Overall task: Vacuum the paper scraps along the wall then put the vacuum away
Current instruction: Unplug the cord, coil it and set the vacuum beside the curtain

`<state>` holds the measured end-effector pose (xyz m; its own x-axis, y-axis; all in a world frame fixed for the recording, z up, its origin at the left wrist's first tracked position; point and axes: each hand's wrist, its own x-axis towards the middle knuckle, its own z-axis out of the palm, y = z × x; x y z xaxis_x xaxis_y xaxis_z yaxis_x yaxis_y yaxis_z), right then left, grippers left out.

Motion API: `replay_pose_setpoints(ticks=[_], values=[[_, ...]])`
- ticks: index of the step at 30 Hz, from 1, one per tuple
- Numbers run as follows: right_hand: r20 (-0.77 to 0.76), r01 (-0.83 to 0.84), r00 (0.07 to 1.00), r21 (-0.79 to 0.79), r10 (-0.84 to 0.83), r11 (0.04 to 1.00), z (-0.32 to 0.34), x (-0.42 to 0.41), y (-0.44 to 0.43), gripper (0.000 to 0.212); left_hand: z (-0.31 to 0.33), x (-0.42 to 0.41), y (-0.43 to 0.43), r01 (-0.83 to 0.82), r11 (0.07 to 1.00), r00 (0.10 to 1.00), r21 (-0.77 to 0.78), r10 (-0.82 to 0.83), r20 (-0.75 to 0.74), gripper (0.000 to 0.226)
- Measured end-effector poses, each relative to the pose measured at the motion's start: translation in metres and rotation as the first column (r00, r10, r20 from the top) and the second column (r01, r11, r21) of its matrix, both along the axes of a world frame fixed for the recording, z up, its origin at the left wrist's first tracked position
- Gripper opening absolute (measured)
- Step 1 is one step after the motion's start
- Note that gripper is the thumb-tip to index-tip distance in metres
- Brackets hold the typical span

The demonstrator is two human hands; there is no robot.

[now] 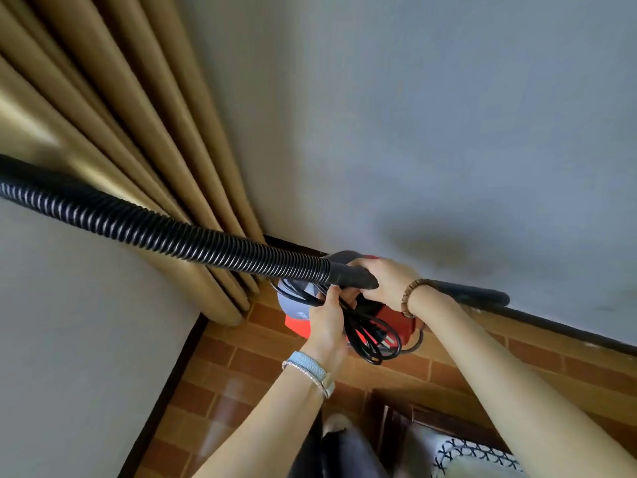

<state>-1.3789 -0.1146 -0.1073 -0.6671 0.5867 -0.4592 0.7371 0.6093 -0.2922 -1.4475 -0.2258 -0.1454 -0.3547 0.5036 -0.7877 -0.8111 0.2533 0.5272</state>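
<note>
at centre frame my left hand (327, 319) grips the coiled cord (370, 339) and my right hand (384, 282) clasps the hose (172, 232) end over the red vacuum (400, 322) by the wall (448, 132), likely bundling everything for storage.

One red vacuum (401, 320), one black hose (172, 232), one coiled cord (372, 336), one curtain (120, 132), two hands (327, 315) (386, 281)
</note>
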Motion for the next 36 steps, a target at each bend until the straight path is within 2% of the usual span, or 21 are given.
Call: replay_pose_setpoints(ticks=[6, 17, 26, 31, 36], values=[[0.044, 0.083, 0.996, -0.063, -0.08, 0.995, -0.038, 0.017, 0.031, 0.029, -0.04, 0.015, 0.035, 0.087, 0.996, 0.996, -0.033, -0.087, 0.018, 0.03], [0.191, 0.189, 0.966, -0.07, -0.172, 0.98, -0.088, 0.076, 0.072, 0.038, -0.081, 0.077, 0.084, 0.175, 0.978, 0.98, -0.115, -0.161, 0.116, 0.034], [0.095, 0.219, 0.972, -0.021, -0.216, 0.976, -0.145, 0.116, 0.09, 0.036, -0.13, 0.108, 0.109, 0.22, 0.966, 0.972, -0.136, -0.207, 0.108, 0.037], [0.031, 0.287, 0.958, -0.024, -0.287, 0.957, -0.172, 0.131, 0.096, 0.032, -0.147, 0.114, 0.124, 0.237, 0.962, 0.971, -0.132, -0.229, 0.074, 0.02], [-0.013, 0.323, 0.946, -0.019, -0.323, 0.946, -0.21, 0.129, 0.109, 0.038, -0.183, 0.107, 0.141, 0.257, 0.959, 0.966, -0.121, -0.253, 0.046, 0.028]])
